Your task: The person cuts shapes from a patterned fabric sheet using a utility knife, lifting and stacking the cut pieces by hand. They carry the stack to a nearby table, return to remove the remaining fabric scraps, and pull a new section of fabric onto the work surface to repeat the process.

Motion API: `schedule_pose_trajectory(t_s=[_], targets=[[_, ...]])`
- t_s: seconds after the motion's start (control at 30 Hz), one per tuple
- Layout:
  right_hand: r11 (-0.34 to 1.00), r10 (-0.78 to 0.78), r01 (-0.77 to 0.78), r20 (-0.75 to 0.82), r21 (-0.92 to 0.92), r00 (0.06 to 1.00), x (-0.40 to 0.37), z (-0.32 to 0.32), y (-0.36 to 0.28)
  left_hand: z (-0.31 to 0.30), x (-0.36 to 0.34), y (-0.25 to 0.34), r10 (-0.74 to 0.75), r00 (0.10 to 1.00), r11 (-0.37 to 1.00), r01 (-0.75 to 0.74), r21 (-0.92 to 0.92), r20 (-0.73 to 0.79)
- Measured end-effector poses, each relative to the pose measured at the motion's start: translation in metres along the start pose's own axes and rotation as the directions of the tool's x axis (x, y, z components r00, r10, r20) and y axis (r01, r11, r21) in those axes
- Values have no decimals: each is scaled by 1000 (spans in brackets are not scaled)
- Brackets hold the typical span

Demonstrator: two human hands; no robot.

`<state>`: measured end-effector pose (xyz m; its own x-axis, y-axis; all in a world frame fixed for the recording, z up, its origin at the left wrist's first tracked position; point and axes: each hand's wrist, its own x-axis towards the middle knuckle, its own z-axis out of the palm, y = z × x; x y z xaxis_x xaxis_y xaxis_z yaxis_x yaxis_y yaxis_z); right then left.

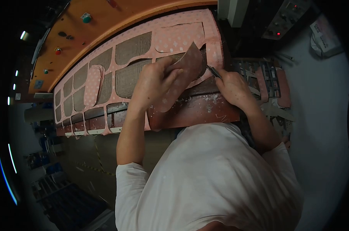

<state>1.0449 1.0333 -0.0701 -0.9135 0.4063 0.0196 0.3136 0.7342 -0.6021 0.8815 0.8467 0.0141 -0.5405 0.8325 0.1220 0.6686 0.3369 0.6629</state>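
Note:
My left hand (157, 79) is closed on a cut piece of pink patterned sheet (182, 79), which is lifted and tilted above the worktable. Closed around a small dark tool with a pointed tip (213, 71), my right hand (233, 86) is just right of that piece. The tool's tip is close to the edge of the pink sheet web (215, 46); whether it touches cannot be made out. Another pink piece (179, 36) lies in its opening further back. A loose pink stack (93, 84) rests on the left part of the web.
An orange machine beam (101, 19) with green and red buttons runs behind the worktable (193, 111). Sheet scraps (274, 84) lie on a rack at the right. A control panel (284, 23) with red lights stands at the back right, near a white bag (326, 34).

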Motion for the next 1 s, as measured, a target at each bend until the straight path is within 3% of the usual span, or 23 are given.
schedule_pose_trajectory(t_s=[0.1, 0.2, 0.33, 0.4, 0.43, 0.47, 0.5, 0.53, 0.63, 0.73, 0.8, 0.87, 1.0], targets=[[978, 16, -9, -35, 207, 999, -10, 7, 6, -9, -5, -4, -25, 999, 999, 26, 30, -35], [750, 240, -282, 151, 599, 959, -26, 4, 4, -33, -10, -29, -39, 993, 999, 35, -34, -114], [596, 234, -286, 178, 750, 956, -37, 4, 24, -70, -19, -74, -326, 900, 921, 235, -310, -288], [582, 225, -259, 154, 771, 962, -39, 3, 32, -84, -29, -131, -370, 822, 924, 375, -78, -434], [575, 223, -245, 139, 781, 965, -39, 2, 33, -88, -39, -185, -416, 770, 840, 530, 120, -484], [570, 229, -246, 136, 784, 964, -38, 1, 32, -79, -55, -219, -275, 772, 723, 559, 407, -573], [566, 236, -246, 132, 787, 963, -38, 0, 31, -74, -66, -233, -113, 784, 517, 571, 638, -611], [561, 245, -248, 128, 790, 961, -37, 0, 31, -68, -69, -220, -136, 770, 456, 607, 650, -623], [534, 233, -241, 133, 811, 963, -35, 5, 37, -64, -46, -210, 96, 850, 736, 289, 612, -517], [520, 238, -230, 119, 822, 964, -31, 6, 31, -41, 2, -179, 132, 924, 913, 28, 408, -358], [515, 248, -220, 103, 829, 963, -31, 6, 27, -20, 35, -153, -29, 973, 965, 87, 247, -229], [494, 268, -207, 79, 845, 960, -35, 6, 23, -6, 73, -154, 122, 986, 936, -75, 344, -116], [495, 342, -247, 75, 833, 937, -51, 2, 32, 26, 142, -182, 340, 919, 884, -241, 401, -197]])
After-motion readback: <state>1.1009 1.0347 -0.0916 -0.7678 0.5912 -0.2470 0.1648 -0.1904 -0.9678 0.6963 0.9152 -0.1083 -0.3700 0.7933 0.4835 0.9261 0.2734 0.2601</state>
